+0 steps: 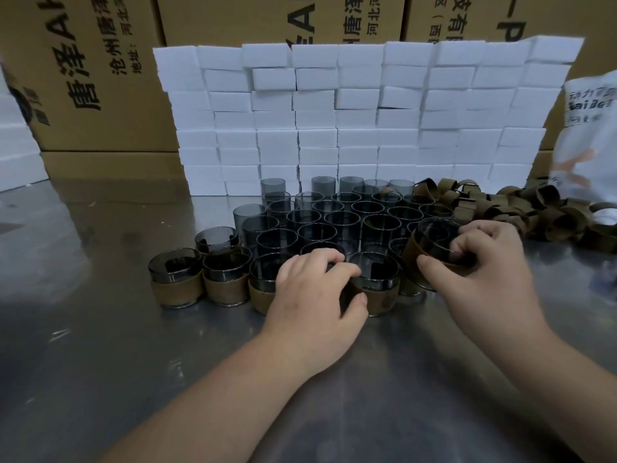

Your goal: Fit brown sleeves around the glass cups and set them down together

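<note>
My left grip (314, 289) curls round a sleeved cup (374, 282) – right grip (484, 262) pinches a tilted cup (434, 240); glass judged slippery, fragile – hold by the sleeve (414, 253).

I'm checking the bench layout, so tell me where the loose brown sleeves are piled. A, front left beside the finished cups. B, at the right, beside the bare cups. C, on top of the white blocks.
B: the loose brown sleeves lie heaped on the table to the right of the bare cups, beyond the right hand.

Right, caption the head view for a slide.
Left hand grips a sleeved cup; right hand holds a second cup, tilted.
</note>
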A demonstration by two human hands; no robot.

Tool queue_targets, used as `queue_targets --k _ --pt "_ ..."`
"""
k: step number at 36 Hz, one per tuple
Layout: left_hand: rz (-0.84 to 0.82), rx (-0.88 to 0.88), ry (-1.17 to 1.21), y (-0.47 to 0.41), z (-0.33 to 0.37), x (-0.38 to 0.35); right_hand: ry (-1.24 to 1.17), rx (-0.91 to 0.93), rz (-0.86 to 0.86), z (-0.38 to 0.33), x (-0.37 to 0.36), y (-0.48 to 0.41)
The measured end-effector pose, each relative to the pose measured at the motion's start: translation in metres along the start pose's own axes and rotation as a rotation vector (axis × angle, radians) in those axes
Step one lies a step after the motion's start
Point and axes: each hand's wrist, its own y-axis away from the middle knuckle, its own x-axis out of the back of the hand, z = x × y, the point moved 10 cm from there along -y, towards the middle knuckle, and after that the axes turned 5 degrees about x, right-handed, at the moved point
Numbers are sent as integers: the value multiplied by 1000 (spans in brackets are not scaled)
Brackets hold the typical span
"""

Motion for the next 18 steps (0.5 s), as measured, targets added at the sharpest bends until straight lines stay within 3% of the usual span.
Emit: queue_targets --k 11,18 --pt "-44 -19 -80 -1 2 -6 -101 103 -78 -12 -23 5" --pt "-46 -18 -88 -1 2 -7 -32 110 -140 -16 -39 -19"
